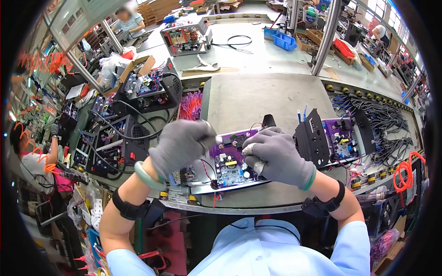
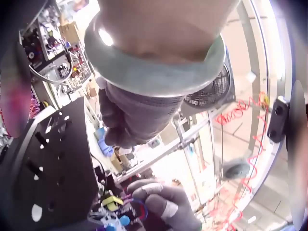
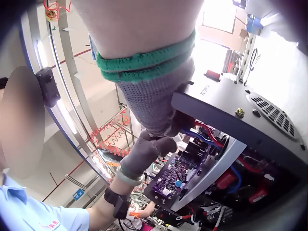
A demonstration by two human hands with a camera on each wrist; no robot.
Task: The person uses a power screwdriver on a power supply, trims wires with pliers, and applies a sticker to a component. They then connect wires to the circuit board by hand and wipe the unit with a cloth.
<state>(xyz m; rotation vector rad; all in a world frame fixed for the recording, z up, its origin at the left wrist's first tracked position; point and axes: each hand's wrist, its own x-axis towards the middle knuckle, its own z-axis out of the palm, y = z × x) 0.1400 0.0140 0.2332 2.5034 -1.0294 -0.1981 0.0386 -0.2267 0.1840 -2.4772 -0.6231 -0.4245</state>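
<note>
Circuit board (image 1: pixel 228 166), purple, on table (image 1: pixel 281 193), 12 o'clock from wearer. Left hand (image 1: pixel 182 145) at its 10 o'clock, right hand (image 1: pixel 279 156) at its 2 o'clock. Both gloved, fingers curled in; can't tell if either grips anything.

Reaches forward with both arms, elbows bent, left forearm (image 1: pixel 133 186) and right forearm (image 1: pixel 324 187) angled inward. Holds left hand (image 1: pixel 182 145) and right hand (image 1: pixel 281 158) raised before the torso, near each other but apart. Turns backs of both hands upward to head view. Curls fingers on both. Shows pale patches at right fingertips (image 1: pixel 248 149). Cannot see fully inside either curl. Wears grey gloves.
</note>
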